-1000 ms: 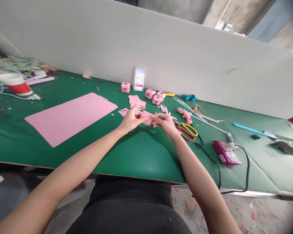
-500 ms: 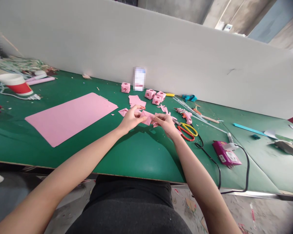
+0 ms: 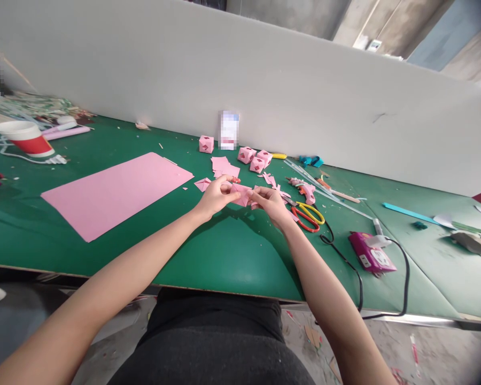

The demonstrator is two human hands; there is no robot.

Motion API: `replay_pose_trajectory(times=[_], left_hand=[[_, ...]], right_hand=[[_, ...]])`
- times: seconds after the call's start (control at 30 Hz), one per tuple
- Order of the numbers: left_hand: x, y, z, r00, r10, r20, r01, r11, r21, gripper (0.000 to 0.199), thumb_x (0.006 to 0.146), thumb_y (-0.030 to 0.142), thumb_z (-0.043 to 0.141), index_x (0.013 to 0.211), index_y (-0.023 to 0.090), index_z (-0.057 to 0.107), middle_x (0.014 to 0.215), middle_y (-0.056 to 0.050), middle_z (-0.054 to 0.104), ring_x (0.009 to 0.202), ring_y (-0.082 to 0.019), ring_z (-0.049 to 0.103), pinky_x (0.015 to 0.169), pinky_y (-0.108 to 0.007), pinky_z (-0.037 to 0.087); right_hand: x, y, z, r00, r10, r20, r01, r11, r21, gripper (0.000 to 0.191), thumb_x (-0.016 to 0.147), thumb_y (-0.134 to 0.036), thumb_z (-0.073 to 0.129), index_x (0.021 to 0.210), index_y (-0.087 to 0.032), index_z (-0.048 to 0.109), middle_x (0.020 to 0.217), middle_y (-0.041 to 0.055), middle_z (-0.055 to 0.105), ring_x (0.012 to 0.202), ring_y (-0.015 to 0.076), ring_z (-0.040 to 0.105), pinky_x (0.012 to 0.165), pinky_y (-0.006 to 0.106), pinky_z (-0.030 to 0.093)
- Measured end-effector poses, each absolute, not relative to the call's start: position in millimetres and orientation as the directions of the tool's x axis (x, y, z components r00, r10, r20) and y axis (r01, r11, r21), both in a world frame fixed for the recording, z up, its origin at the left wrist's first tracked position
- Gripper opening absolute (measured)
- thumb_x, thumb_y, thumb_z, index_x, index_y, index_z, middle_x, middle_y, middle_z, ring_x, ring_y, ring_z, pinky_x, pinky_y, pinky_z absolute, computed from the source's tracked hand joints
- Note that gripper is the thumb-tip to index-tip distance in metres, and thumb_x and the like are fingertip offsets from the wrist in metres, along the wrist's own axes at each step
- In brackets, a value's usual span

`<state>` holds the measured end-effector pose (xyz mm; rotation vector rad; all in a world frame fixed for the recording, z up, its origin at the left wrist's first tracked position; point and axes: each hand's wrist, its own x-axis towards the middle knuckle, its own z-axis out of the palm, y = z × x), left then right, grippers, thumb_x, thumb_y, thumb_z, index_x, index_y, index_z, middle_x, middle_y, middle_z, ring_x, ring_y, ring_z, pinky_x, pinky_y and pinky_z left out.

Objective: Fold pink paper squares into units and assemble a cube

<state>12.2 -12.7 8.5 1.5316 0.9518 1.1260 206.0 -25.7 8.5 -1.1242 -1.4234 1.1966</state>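
Note:
Between my two hands is a small folded piece of pink paper [image 3: 241, 194], raised a little above the green table. My left hand [image 3: 217, 197] pinches its left side between thumb and fingers. My right hand [image 3: 270, 201] grips its right edge with the fingertips, which partly hide it. Just left of my left hand lies another folded pink piece [image 3: 202, 184]. Behind the hands are loose pink paper squares [image 3: 225, 167] and finished-looking pink paper cubes with cut-out openings [image 3: 246, 155]. Pink scraps [image 3: 269, 179] lie beyond my right hand.
Scissors [image 3: 308, 215] and a pink glue gun [image 3: 303, 188] lie right of my right hand; a black cord runs to a purple power socket [image 3: 372, 252]. A large pink sheet [image 3: 118, 195] covers the left. A phone [image 3: 229, 130] leans on the white partition; a paper cup [image 3: 24, 139] stands far left.
The folded pink paper has tilted slightly between my fingers, and my fingertips have shifted a little. The other things on the table stay where they were.

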Motion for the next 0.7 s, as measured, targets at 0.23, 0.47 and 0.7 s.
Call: replay_pose_trajectory(times=[0.23, 0.47, 0.7], left_hand=[[13.9, -14.2, 10.0, 0.263, 0.942, 0.209, 0.061, -0.233, 0.971, 0.036, 0.078, 0.025, 0.073, 0.11, 0.018, 0.058, 0.072, 0.003, 0.061, 0.067, -0.012, 0.056, 0.062, -0.024, 0.044], [13.2, -10.6, 5.9, 0.228, 0.952, 0.204, 0.03, -0.216, 0.976, 0.042, 0.077, 0.031, 0.078, 0.111, 0.019, 0.057, 0.075, 0.002, 0.063, 0.07, -0.014, 0.061, 0.064, -0.025, 0.048], [13.3, -10.9, 6.0, 0.223, 0.957, 0.187, 0.008, -0.194, 0.981, 0.044, 0.074, 0.034, 0.08, 0.109, 0.018, 0.058, 0.074, 0.003, 0.063, 0.07, -0.014, 0.062, 0.064, -0.026, 0.048]], right_hand=[[208.8, -24.5, 8.8, -0.171, 0.981, 0.092, 0.146, 0.117, -0.982, 0.048, 0.061, -0.063, 0.088, 0.073, -0.018, 0.076, 0.065, 0.0021, 0.07, 0.063, 0.0138, 0.062, 0.062, 0.027, 0.052], [204.3, -26.5, 8.7, -0.143, 0.984, 0.106, 0.153, 0.128, -0.98, 0.047, 0.063, -0.062, 0.086, 0.072, -0.018, 0.075, 0.068, 0.0021, 0.069, 0.064, 0.0142, 0.062, 0.061, 0.027, 0.052], [203.3, -27.9, 8.8, -0.165, 0.981, 0.101, 0.176, 0.13, -0.976, 0.046, 0.064, -0.062, 0.086, 0.072, -0.018, 0.075, 0.068, 0.0025, 0.069, 0.065, 0.0149, 0.062, 0.062, 0.028, 0.052]])
